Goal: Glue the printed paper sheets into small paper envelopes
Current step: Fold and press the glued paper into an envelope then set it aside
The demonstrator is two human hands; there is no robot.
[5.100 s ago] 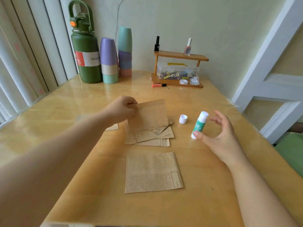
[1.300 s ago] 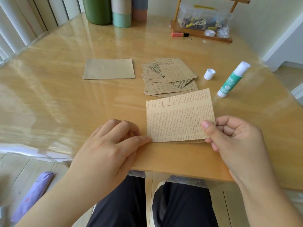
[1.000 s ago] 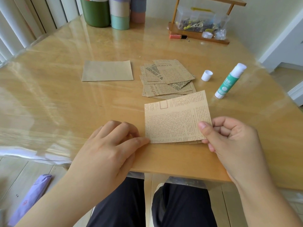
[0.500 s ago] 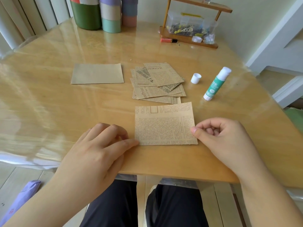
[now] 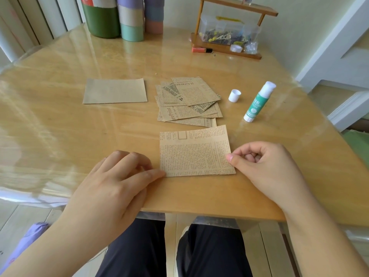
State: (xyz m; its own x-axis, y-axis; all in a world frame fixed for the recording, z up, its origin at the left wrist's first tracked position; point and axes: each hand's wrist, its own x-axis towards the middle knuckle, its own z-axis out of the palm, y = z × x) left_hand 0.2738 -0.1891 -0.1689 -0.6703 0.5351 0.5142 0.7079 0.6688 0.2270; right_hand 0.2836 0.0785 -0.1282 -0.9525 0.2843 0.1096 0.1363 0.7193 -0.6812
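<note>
Flattened now against the glossy wooden table (image 5: 60, 124), the folded tan newsprint sheet (image 5: 194, 152) lies low and centre in the frame, no longer tilted up. Left hand (image 5: 111, 186) touches its lower left corner with a relaxed fingertip; right hand (image 5: 265, 168), fingers curled, presses a thumb on its right edge. Above lie a loose pile of printed sheets (image 5: 189, 100), a plain brown envelope (image 5: 115, 90), a white cap (image 5: 234, 95) and an uncapped green glue stick (image 5: 258, 102).

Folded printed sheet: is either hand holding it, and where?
Neither grips the folded printed sheet: left hand fingertip touches its lower-left corner, right hand thumb its right edge.

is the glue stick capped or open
Open. The glue stick stands with its white tip bare, and its cap sits apart on the table.
</note>
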